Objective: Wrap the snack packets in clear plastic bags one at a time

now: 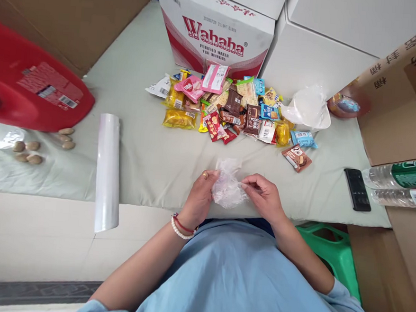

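Clear plastic: the crumpled plastic [229, 188] is lying bunched between your hands, near the middle of the surface's [153, 171] near edge.
Left hand: the fingers of your left hand [198, 195] are pinching the plastic's left side.
Right hand: the fingers of your right hand [264, 198] are grasping its right side between thumb and fingertips.
Progress: you are having the plastic in both hands, so taking hold is done; it is looking wrinkled and not flattened, so handling it is seeming unfinished. Whether it is holding anything, you cannot tell.
Snack packets: the pile [229, 105] is lying loose toward the far edge, against the Wahaha box [216, 33]; one brown packet [296, 157] is lying at its right front.
White container: this container [324, 124] is standing right of the pile, with clear plastic in it.
Film roll: the roll [108, 168] is jutting over the near edge, well left of you.
Phone: the phone [357, 189] is resting near the near right corner.
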The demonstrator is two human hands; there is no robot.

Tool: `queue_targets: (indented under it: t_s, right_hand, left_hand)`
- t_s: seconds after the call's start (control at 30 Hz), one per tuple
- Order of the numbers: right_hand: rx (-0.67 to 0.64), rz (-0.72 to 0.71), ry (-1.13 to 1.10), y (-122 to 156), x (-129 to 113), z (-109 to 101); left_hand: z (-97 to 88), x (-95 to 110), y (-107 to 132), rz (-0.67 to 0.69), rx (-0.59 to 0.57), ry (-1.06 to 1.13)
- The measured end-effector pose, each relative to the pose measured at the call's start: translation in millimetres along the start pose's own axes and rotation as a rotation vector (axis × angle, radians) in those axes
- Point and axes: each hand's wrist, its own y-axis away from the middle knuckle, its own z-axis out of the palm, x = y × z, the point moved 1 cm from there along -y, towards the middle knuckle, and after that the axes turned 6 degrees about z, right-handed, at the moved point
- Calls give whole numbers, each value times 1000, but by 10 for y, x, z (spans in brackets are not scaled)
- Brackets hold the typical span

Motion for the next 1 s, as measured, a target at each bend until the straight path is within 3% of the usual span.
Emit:
queue_targets:
  t_s: [0.1,0.23,0.37,0.53,0.77,1.0]
  right_hand:
    - [-11,-22,10,30,30,-22]
    - [35,177,-178,52,188,-67]
    - [26,195,-95,63,251,-129]
    - [15,156,-109,-36,123,-177]
    - [32,149,-179,-68,-11,-73]
    - [-28,235,-430,18,-167,-158]
  left_hand:
    - [-20,5,-41,1,19,-30]
    - [-83,-31,-100,81,58,11]
    - [-114,-70,-52,150,-3,-164]
    - [-133,-86,33,147,-167,-227]
    - [-230,-63,39,105,-90,-276]
    - [-185,21,109,93,-256,-166]
